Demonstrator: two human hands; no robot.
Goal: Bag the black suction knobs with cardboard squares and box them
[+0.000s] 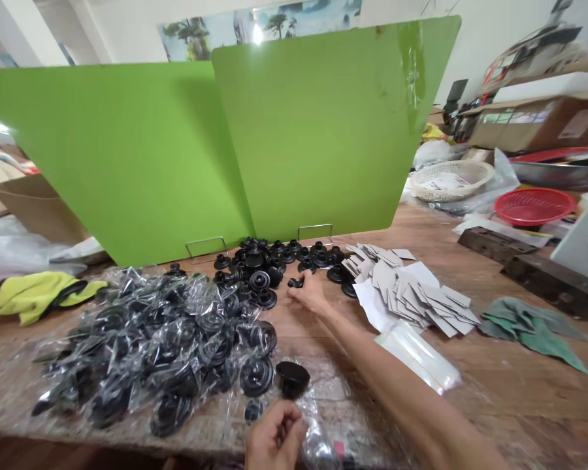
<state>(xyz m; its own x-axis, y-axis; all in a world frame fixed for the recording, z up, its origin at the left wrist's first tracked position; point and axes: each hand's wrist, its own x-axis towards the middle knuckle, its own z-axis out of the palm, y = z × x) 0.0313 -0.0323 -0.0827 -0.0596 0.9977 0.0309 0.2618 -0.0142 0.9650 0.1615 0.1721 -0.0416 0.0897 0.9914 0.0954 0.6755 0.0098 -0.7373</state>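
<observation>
My right hand [310, 294] reaches across the wooden table [470, 398], its fingertips closed on a small black rubber part [296, 282]. Behind it lies a loose group of black rubber cups [259, 281]. Several more fill clear plastic bags [157, 352] to the left. My left hand [274, 434] is curled at the table's near edge, and its fingers hide whatever they may hold. Just above it stands a black mushroom-shaped rubber piece [292, 378]. A pile of grey card pieces [406, 294] lies right of my right hand.
Green panels [318, 130] on wire stands rise behind the parts. A white sleeve packet [416, 356], green cloth [529, 326], and yellow glove [39, 297] lie on the table. Dark metal blocks [519, 261] sit at right, with a red basket [534, 205] and wicker basket [451, 179] beyond.
</observation>
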